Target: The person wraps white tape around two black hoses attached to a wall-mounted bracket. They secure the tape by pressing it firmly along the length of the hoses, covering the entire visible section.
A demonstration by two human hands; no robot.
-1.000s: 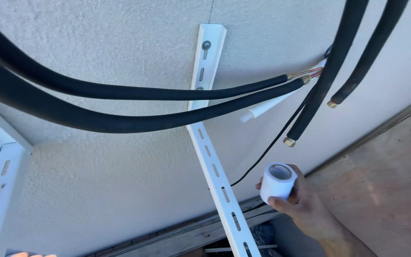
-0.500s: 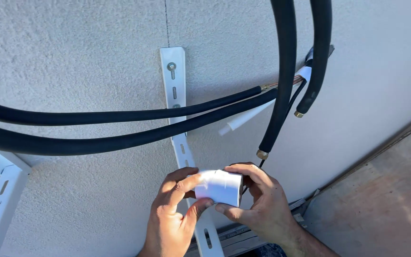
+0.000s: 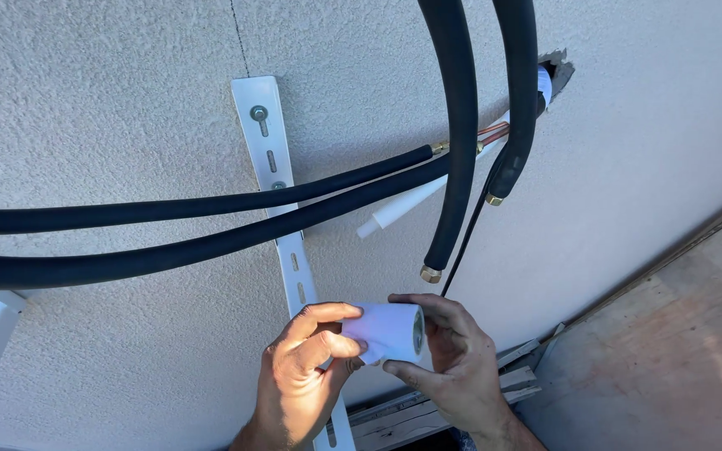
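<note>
You hold a white roll of wrapping tape (image 3: 390, 331) between both hands, low against the rough pale stucco wall (image 3: 110, 108) and just in front of the white slotted metal bracket (image 3: 282, 209). Your right hand (image 3: 449, 367) cups the roll from its open end, thumb on top and fingers curled beneath. Your left hand (image 3: 307, 376) pinches the near edge of the roll between thumb and forefinger. This looks like the step of finding and lifting the tape's loose end. By my judgement, the next move calls for a steady grip from the right while the left peels a short tail free.

Above, two black foam-insulated pipes (image 3: 211, 225) run in from the left, and two more (image 3: 461, 134) hang down with brass fittings, beside a white drain hose (image 3: 403, 209). Whether a loose end is already lifted is hard to make out. Your wrists are cut off at the bottom edge, and the wall hole (image 3: 557, 71) hides where the lines go.
</note>
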